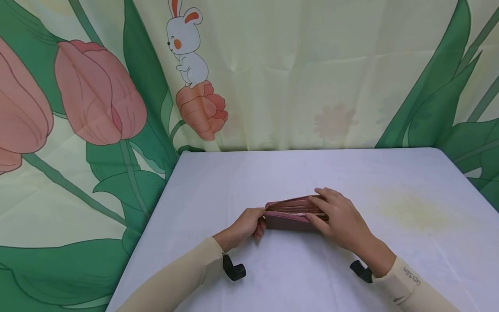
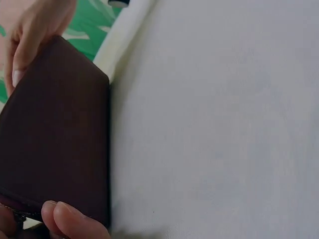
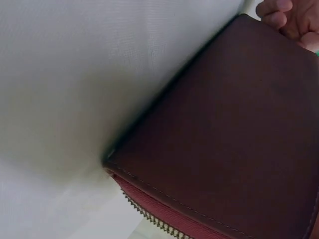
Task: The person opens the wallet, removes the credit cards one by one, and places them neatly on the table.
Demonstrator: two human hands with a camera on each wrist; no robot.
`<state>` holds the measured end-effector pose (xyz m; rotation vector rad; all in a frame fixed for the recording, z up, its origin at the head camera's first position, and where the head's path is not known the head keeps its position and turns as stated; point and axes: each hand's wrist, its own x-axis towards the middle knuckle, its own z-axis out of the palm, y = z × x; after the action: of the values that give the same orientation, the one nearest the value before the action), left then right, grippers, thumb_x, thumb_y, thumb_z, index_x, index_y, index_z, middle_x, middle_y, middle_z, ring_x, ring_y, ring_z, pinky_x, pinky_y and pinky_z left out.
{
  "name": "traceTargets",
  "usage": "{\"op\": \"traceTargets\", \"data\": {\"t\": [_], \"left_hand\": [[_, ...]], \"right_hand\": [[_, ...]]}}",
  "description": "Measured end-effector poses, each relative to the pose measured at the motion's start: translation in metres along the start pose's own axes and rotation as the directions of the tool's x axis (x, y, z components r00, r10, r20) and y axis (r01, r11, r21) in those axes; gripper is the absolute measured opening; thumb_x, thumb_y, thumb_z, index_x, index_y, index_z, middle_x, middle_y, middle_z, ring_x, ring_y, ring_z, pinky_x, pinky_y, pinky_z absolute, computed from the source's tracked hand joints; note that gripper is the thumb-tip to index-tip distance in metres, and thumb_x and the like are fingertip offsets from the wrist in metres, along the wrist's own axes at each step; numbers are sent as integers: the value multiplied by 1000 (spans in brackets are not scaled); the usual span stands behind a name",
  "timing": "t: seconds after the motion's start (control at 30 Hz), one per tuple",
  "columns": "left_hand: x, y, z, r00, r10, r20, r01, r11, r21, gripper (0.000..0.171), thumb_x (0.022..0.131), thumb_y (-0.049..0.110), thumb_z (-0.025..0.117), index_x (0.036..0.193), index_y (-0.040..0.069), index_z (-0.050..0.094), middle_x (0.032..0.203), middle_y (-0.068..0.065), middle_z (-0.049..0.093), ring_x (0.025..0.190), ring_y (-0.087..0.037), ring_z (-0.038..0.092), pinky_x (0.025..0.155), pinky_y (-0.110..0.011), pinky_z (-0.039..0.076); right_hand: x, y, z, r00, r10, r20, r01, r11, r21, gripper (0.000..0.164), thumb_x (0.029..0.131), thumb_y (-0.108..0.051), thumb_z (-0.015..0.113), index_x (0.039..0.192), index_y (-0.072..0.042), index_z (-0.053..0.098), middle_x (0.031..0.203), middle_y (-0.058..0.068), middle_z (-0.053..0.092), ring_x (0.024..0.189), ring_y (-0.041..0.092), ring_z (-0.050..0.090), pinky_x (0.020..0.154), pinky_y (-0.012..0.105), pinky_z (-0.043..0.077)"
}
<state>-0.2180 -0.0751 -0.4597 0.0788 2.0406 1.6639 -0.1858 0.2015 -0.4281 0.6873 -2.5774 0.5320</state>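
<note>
Wallet (image 1: 290, 222) upright on table (image 1: 280, 177) between left hand (image 1: 246, 226), pinching one end, and right hand (image 1: 343, 221), fingers spread, touching unzipped top opposite; long axis runs hand to hand, neither nearer.

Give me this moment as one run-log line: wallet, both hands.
wallet: open, standing on table | left hand: gripping left end | right hand: spanning opening at right end
</note>
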Motion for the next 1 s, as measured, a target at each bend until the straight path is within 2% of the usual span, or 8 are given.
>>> {"op": "traceTargets", "data": {"t": [0.13,0.23,0.43,0.63,0.77,0.87,1.0], "left_hand": [[-1,-3,1,998,-61,22,63,993,-99,37,111,21,34,101,0,62,70,-2,54,47,-9,47,44,-21,47],[0,-6,3,994,-108,27,111,984,-141,35,111,22,35,99,2,61,69,-2,54,46,-8,48,43,-21,48],[0,-10,8,993,-110,-35,102,978,-180,35,112,23,36,93,4,59,68,-2,54,45,-9,48,41,-22,48],[1,-13,10,989,-101,-108,73,967,-244,23,106,10,45,105,0,66,69,-1,55,47,-7,48,42,-20,47],[4,-19,11,986,-87,-143,56,976,-212,21,107,8,47,103,-1,66,67,-3,57,45,-7,47,41,-20,46],[5,-22,11,985,-61,-161,37,988,-151,20,108,8,48,103,-2,65,64,-4,56,43,-7,46,39,-20,45],[5,-19,8,984,-29,-178,21,999,-49,19,108,9,48,106,-2,64,66,-4,54,43,-9,46,39,-20,44]], "right_hand": [[-1,1,1,1000,9,13,-9,1000,21,45,89,-25,77,127,-1,73,137,22,64,130,44,58,99,67,49],[-1,1,2,1000,9,7,-10,999,35,45,89,-23,76,127,0,72,137,23,64,130,45,57,101,67,48],[-2,2,5,1000,4,2,-4,999,48,46,89,-23,76,128,2,71,139,24,62,131,47,56,103,67,47],[-3,3,4,1000,11,4,-11,999,49,47,89,-22,75,129,1,71,141,24,61,132,47,56,103,67,46],[-4,4,5,1000,9,4,-9,999,34,48,89,-23,75,129,3,71,141,24,61,131,47,56,103,66,47],[-4,4,5,1000,10,10,-10,1000,27,49,89,-24,76,129,4,70,141,25,60,131,46,55,104,65,47],[-5,4,5,1000,10,23,-11,1000,27,52,89,-27,77,129,4,70,143,25,59,132,46,54,104,64,46]]}}
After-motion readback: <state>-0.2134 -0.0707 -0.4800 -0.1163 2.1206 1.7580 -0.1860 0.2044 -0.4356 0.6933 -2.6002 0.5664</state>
